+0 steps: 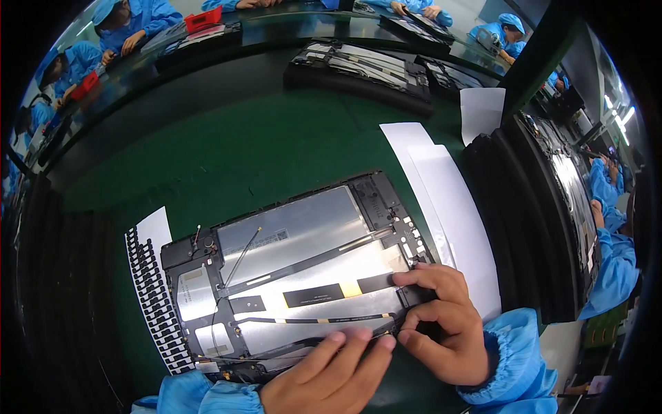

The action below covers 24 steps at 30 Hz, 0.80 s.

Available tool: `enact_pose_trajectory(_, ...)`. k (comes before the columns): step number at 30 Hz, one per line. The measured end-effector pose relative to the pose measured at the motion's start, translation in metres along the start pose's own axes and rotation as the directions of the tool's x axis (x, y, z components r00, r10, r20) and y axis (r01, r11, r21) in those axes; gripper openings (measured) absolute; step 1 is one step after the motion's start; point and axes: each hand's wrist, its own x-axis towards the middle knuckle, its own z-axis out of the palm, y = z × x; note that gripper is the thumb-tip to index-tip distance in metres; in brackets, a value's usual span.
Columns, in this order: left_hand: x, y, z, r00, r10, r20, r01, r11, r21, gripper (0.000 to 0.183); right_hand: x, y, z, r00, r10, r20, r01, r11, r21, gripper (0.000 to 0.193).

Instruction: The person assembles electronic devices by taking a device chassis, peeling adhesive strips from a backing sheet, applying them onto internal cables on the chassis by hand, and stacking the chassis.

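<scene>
An opened tablet [296, 214] lies tilted on the green work surface in front of me, its silver battery area and inner parts facing up. Black flat cables [310, 295] and yellow tape patches run across it, and thin wires cross its left part. My left hand [331, 376] rests with fingers stretched out along the tablet's near edge. At the near right corner is my right hand [448, 324]; its index finger touches a black strip while the thumb and another finger pinch together at the edge. What sits between them is too small to tell.
A white sheet of small black stickers [158, 303] lies left of the tablet, partly under it. White paper sheets [448, 207] are on the right, beside stacked black foam trays [531, 228]. Another tray [358, 76] with tablet parts stands at the back. Several people in blue work around.
</scene>
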Motion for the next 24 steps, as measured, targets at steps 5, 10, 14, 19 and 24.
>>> enact_pose_trajectory(5, -0.002, -0.002, 0.004, 0.995, 0.048, 0.086, -0.052, 0.998, 0.047, 0.035, 0.0, 0.0, -0.006, 1.0, 0.005, 0.006, -0.005, 1.0, 0.005, 0.012)
enact_pose_trajectory(10, 0.003, 0.002, 0.005, 0.996, 0.036, 0.086, -0.039, 0.999, 0.038, 0.036, -0.002, 0.002, -0.014, 0.999, -0.014, -0.036, 0.016, 0.997, 0.073, 0.016)
enact_pose_trajectory(14, 0.003, 0.001, 0.006, 0.995, 0.041, 0.087, -0.045, 0.998, 0.044, 0.034, -0.001, 0.0, -0.009, 0.995, -0.095, -0.018, 0.093, 0.992, -0.086, 0.018)
enact_pose_trajectory(19, 0.001, 0.001, 0.01, 0.999, 0.036, 0.003, -0.035, 0.999, -0.018, 0.025, -0.003, 0.005, -0.005, 0.984, -0.17, -0.062, 0.162, 0.98, -0.119, 0.021)
enact_pose_trajectory(24, 0.009, 0.007, 0.013, 0.999, 0.051, 0.015, -0.051, 0.998, 0.043, 0.02, -0.005, 0.01, -0.012, 0.978, -0.2, -0.062, 0.193, 0.975, -0.111, 0.02)
